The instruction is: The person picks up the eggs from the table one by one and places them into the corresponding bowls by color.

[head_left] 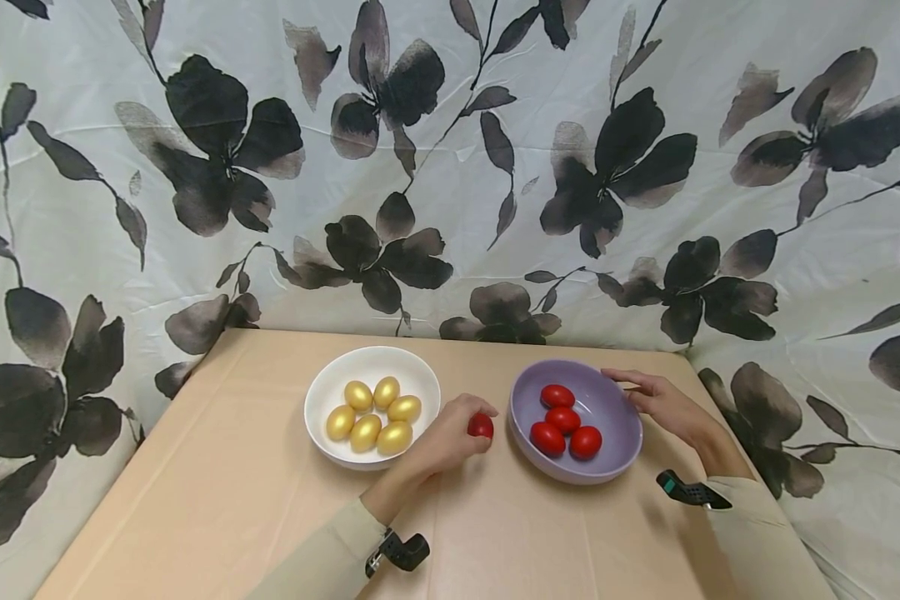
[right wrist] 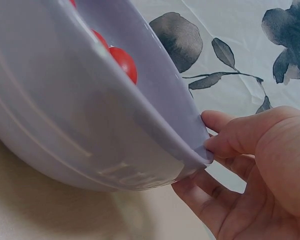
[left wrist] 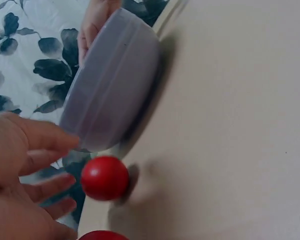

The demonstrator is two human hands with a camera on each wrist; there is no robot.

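Observation:
A glossy red egg (head_left: 481,425) lies on the table beside my left hand (head_left: 450,433), between two bowls. In the left wrist view, the fingers and thumb are spread loosely near this egg (left wrist: 104,178). Part of a second red egg (left wrist: 103,235) shows at the bottom edge there; the head view hides it behind the hand. My right hand (head_left: 663,406) holds the far right rim of a purple bowl (head_left: 570,475). The right wrist view shows thumb and fingers pinching that rim. Several red eggs (head_left: 563,420) rest inside the purple bowl.
To the left, a white bowl (head_left: 317,400) holds several shiny gold eggs (head_left: 365,433); my left forearm reaches past its front right side. Both bowls stand on a tan table (head_left: 217,483). Behind the table hangs a white cloth (head_left: 495,208) with dark flowers.

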